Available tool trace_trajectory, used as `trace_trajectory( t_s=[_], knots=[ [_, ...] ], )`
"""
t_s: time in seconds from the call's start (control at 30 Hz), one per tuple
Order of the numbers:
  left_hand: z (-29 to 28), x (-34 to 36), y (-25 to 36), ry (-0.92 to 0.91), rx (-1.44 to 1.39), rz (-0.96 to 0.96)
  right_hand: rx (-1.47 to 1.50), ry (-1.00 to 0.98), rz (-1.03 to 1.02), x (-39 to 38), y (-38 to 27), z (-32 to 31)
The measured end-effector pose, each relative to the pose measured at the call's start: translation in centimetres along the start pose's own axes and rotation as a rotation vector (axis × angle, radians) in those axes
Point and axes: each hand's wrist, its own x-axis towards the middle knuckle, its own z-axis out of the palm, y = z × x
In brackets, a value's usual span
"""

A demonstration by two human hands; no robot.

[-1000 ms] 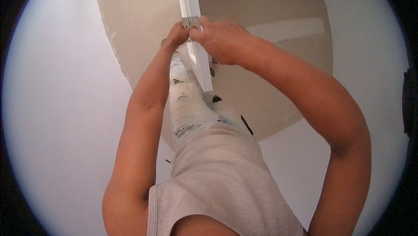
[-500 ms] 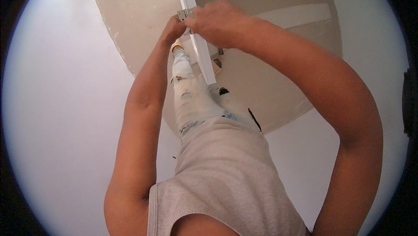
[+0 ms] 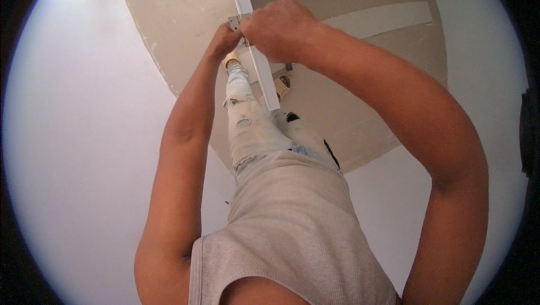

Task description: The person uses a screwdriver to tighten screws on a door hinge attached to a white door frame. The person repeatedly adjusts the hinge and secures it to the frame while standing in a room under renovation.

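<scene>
A long white strip (image 3: 261, 74), like the narrow edge of a door or panel, runs from the top of the view down in front of my legs. Against it, at about mid-length, sits a grey metal plate with small holes, which looks like a hinge (image 3: 234, 23). My left hand (image 3: 226, 39) is closed, its fingers gripping the lower part of the hinge from the left. My right hand (image 3: 280, 30) is curled into a fist on the right of the strip, fingertips against the hinge. Whatever my right fingers pinch is hidden.
A smooth white surface (image 3: 84, 136) fills the left side. The beige floor (image 3: 349, 97) has pale specks and a lighter band (image 3: 388, 21) across it. My sandalled feet (image 3: 283, 85) stand beneath the strip. A dark object (image 3: 527, 133) shows at the right rim.
The view has shifted slightly. My right hand has turned a little and covers more of the hinge's right side. My left hand keeps its grip.
</scene>
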Motion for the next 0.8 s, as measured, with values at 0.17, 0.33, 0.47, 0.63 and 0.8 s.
trace_trajectory(
  t_s=[0.17, 0.33, 0.47, 0.63, 0.8],
  knots=[
    [0.9, -2.2, 2.6, 0.019, -0.193, 0.002, 0.238, 0.01, 0.231, -1.1, -0.8, 0.7],
    [0.3, 0.5, 1.5, -0.003, -0.288, 0.014, -0.167, 0.114, -0.132, 0.6, 1.8, 1.9],
    [-0.4, -0.6, 6.6, -0.047, -0.149, -0.213, 0.188, -0.166, 0.297, 1.3, 2.0, 1.3],
    [0.4, 1.3, 3.2, 0.02, -0.201, -0.064, 0.137, -0.07, 0.269, 0.4, 2.8, 1.3],
    [-0.1, 1.1, 4.4, -0.036, -0.226, -0.074, -0.281, -0.095, -0.066, -0.2, 1.9, 1.6]
  ],
)
